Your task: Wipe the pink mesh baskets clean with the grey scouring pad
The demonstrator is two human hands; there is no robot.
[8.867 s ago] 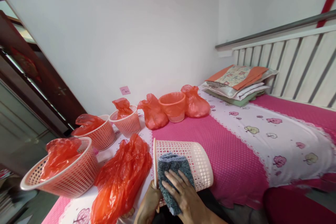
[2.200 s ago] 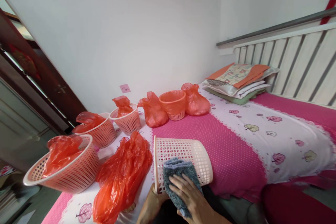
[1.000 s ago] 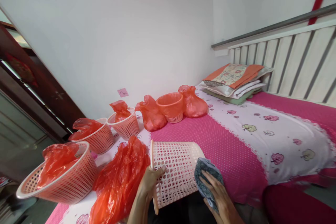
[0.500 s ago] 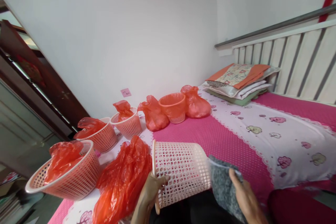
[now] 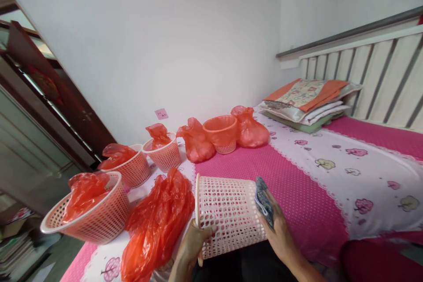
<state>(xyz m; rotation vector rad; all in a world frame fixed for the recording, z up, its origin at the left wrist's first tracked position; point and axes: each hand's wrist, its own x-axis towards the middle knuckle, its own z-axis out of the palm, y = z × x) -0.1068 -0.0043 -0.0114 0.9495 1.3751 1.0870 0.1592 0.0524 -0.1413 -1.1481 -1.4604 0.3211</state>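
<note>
A pale pink plastic mesh basket (image 5: 229, 211) lies tipped on its side above my lap, its rim toward the left. My left hand (image 5: 194, 240) grips that rim, thumb on the outer wall and fingers out of sight inside. A grey cloth (image 5: 263, 200) is bunched in my right hand (image 5: 276, 224), which presses it against the basket's bottom end. Just left of my left hand, a heap of crumpled red plastic bags (image 5: 157, 224) rests on the bed.
Pink baskets with red bags inside (image 5: 99, 224) line the left of the bed (image 5: 251, 163). By the wall stand a red-lined basket (image 5: 220, 130) and tied red bags (image 5: 253, 130). Folded bedding (image 5: 307, 101) lies near the white headboard (image 5: 380, 75).
My right hand has brought the grey cloth leftward and up onto the basket's bottom; before, the cloth hung spread out beside it. My left hand keeps its hold on the rim.
</note>
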